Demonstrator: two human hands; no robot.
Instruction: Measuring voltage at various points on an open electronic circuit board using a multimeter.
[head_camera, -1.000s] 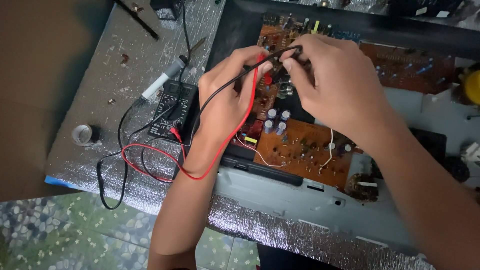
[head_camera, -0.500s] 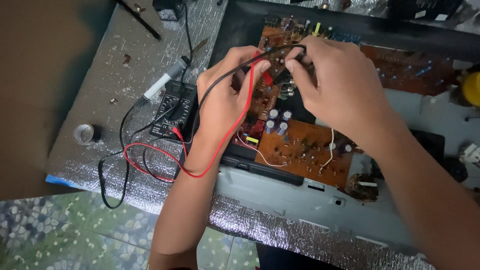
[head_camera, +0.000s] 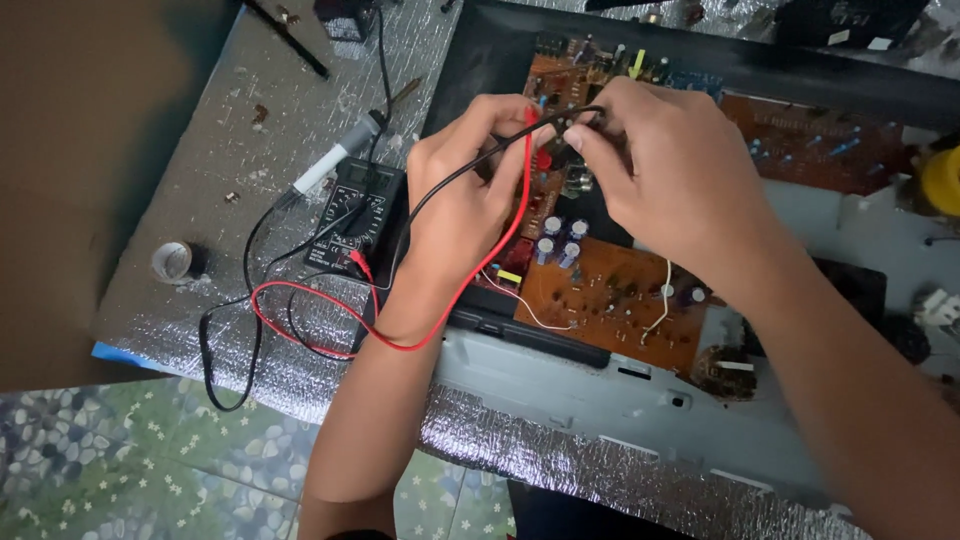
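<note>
Little has shifted since a second ago: both our hands stay bunched over the same spot, the leads trailing as before.

Our left hand (head_camera: 465, 205) has its fingers curled shut around the red probe (head_camera: 541, 158), pinched near its tip, with the red lead (head_camera: 470, 285) looping away below the wrist. Our right hand (head_camera: 665, 180) closes its fingers on the black probe (head_camera: 560, 118), whose black lead (head_camera: 455, 180) runs across the left fingers toward the meter (head_camera: 355, 215), well to the left of them. Both tips meet the board (head_camera: 620, 290) just under our fingertips; the exact contact point is hidden.

We judge the probes light, stiff and slim, best held like pens on the insulated barrel, close to the tip for steadiness. Their leads are soft and may tug sideways. We judge the board rigid but fragile, crowded with small capacitors (head_camera: 560, 245) just below the fingers, so a slipped tip could bridge joints.

Left of the meter a soldering iron (head_camera: 335, 165) lies on the foil-covered counter (head_camera: 200, 130), and a tape roll (head_camera: 172, 261) sits farther off.
</note>
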